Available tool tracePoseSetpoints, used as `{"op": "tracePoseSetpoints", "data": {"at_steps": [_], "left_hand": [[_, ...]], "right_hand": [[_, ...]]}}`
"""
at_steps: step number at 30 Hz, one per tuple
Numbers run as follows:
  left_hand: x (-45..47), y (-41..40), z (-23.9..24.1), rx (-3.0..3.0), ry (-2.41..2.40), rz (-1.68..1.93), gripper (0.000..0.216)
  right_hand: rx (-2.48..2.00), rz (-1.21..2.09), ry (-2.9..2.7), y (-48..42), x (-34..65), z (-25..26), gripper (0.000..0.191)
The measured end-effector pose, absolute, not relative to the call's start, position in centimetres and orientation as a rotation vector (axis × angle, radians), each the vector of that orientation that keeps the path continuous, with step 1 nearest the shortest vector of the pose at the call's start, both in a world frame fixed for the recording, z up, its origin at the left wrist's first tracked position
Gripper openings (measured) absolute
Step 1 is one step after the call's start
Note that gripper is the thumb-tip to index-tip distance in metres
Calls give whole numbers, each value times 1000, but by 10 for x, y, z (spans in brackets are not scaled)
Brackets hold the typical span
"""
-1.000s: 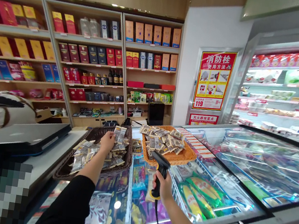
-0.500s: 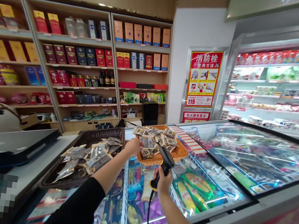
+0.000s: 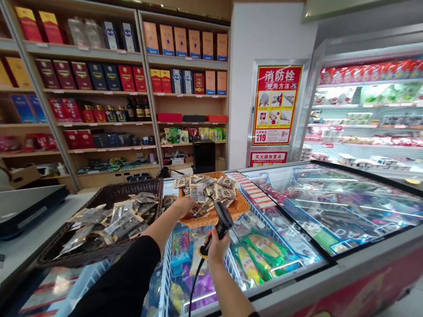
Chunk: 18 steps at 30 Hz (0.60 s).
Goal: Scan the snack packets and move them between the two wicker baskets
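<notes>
My right hand (image 3: 218, 245) is wrapped round the grip of a black barcode scanner (image 3: 223, 217) with a yellow trim and a hanging cable. The scanner's head points at the orange wicker basket (image 3: 243, 206), which holds many small snack packets (image 3: 227, 183). My left hand (image 3: 183, 207) is at the basket's near left edge, its fingers closed at a small silvery packet (image 3: 198, 193); the fingertips are partly hidden. Left of that hand, a dark brown wicker basket (image 3: 112, 186) holds more packets (image 3: 123, 219).
Both baskets rest on a glass-topped chest freezer (image 3: 297, 277) with bagged goods inside. On the left, a counter (image 3: 34, 227) carries a flat black-edged device (image 3: 9, 208). Behind stand shelves of boxes (image 3: 113, 93), a dark screen (image 3: 204, 156) and a lit refrigerated display (image 3: 384, 121).
The view has swung to the right, so the scene sits further left. Both hands stay by the orange basket, the right one still round the scanner; the left hand is slightly lower against the packets.
</notes>
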State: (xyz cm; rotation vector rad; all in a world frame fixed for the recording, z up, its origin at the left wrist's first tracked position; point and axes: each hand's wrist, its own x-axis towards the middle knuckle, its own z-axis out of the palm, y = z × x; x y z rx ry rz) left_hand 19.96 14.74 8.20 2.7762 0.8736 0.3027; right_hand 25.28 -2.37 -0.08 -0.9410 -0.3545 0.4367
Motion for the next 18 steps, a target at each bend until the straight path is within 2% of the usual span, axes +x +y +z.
{"op": "tracePoseSetpoints", "data": {"at_steps": [7, 11, 14, 18], "left_hand": [[207, 134, 85, 2856, 832, 260, 38], [210, 130, 82, 2897, 853, 277, 28], [207, 128, 79, 2790, 925, 472, 16], [193, 131, 79, 2481, 1096, 882, 25]], "right_hand": [[-909, 454, -349, -28, 252, 0, 23], [-918, 453, -360, -28, 253, -1, 23], [-914, 453, -369, -27, 253, -3, 23], [-926, 447, -374, -25, 254, -3, 23]]}}
